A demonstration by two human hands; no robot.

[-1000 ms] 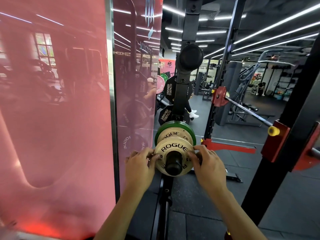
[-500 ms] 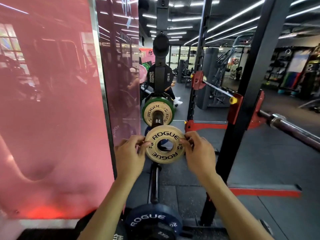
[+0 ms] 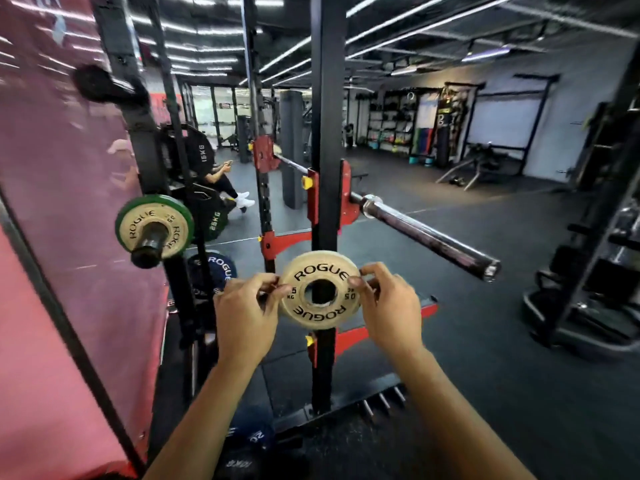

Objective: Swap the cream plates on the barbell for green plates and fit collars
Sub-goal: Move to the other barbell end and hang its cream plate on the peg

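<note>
A small cream ROGUE plate (image 3: 320, 268) hangs in the air in front of the black rack upright, gripped at its rim by my left hand (image 3: 242, 317) and my right hand (image 3: 389, 306). Left of it, a storage peg (image 3: 149, 245) carries another cream plate (image 3: 138, 223) with a green plate (image 3: 188, 220) behind it. The barbell (image 3: 426, 237) rests in the red rack hooks at the right, and its near sleeve is bare. No collars are in view.
The black rack upright (image 3: 327, 116) stands right behind the held plate. Dark blue ROGUE plates (image 3: 216, 266) sit low on the storage post. A red mirrored wall (image 3: 52, 237) fills the left. A seated person (image 3: 225, 185) is behind the rack. Another rack (image 3: 588, 254) stands at right.
Both hands pulled the front cream plate off the storage peg and carried it right, toward the barbell's bare sleeve. The view has swung right with it.
</note>
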